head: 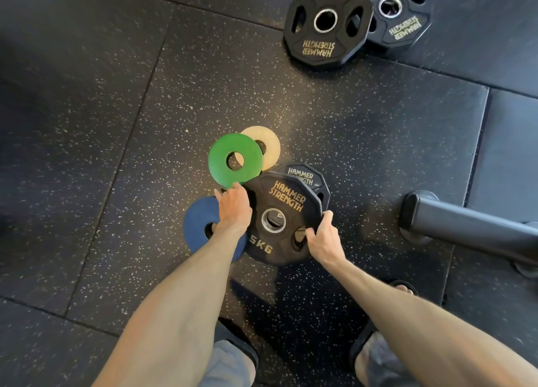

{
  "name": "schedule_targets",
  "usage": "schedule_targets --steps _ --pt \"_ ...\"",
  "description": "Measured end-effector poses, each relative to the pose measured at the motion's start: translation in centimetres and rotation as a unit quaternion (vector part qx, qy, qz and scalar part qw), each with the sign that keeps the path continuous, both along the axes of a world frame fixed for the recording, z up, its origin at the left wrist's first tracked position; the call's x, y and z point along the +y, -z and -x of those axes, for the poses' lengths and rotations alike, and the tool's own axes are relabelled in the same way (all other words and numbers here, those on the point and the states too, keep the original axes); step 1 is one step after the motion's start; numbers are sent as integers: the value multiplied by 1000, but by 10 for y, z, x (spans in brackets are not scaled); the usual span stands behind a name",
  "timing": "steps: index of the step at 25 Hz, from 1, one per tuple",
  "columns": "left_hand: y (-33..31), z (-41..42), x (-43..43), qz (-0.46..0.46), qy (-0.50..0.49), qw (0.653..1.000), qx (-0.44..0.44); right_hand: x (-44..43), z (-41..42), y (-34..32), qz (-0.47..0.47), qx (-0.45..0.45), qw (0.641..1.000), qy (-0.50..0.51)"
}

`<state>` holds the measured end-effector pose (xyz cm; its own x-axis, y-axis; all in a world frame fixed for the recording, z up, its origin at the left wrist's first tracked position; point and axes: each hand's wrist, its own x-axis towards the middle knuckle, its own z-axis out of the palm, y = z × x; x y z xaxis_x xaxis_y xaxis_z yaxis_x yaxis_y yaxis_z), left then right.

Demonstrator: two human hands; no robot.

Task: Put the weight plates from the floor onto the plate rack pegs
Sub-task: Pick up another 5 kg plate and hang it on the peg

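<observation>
Head view: on the speckled rubber floor (116,124), just ahead of the person's feet, lies a cluster of plates. The top black 5 kg plate (286,200) rests on a second black plate (302,174), with a blue plate (198,220), a green plate (221,159) and a cream plate (270,142) beside it.

The right grip (323,235) is closed on the 5 kg plate: thumb over the rim, fingers hooked into the handle slot. The left grip (234,209) curls over the opposite rim; its fingertips are hidden, so how firmly it holds I cannot tell.

The plate lies face up, nearly flat, with the brand lettering on the far side and "5KG" nearest the person. A disc has no long axis; its bore points up at the camera.

To lift well, I judge both sides should rise together so the plate does not drag the green one, then turn on edge so the bore can line up with a peg.

No pegs show. A black tube (465,226) lies to the right, and two more black plates (317,48) lie well apart at the top.
</observation>
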<state>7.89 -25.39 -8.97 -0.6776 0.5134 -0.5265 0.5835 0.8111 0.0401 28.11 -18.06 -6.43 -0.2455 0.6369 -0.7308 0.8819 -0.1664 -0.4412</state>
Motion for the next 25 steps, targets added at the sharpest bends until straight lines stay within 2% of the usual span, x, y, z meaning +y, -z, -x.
schedule_targets --steps 4,7,9,13,17,20,25 --pt "-75 -2 9 -94 -110 988 -56 47 10 -76 -57 36 995 -73" --pt "-180 13 31 -184 -152 968 -82 83 24 -167 -99 79 987 -95" --pt "-263 27 51 -227 -162 958 -65 109 38 -245 -132 110 980 -97" --pt "-460 47 81 -293 -162 942 -19 148 62 -443 -194 182 959 -101" --pt "-677 62 106 -387 -162 908 1 175 70 -654 -265 239 930 -91" --pt "-832 69 118 -469 -149 871 -2 189 67 -806 -318 279 902 -82" --pt "-1057 59 117 -564 -79 819 68 197 43 -1040 -397 345 845 -92"
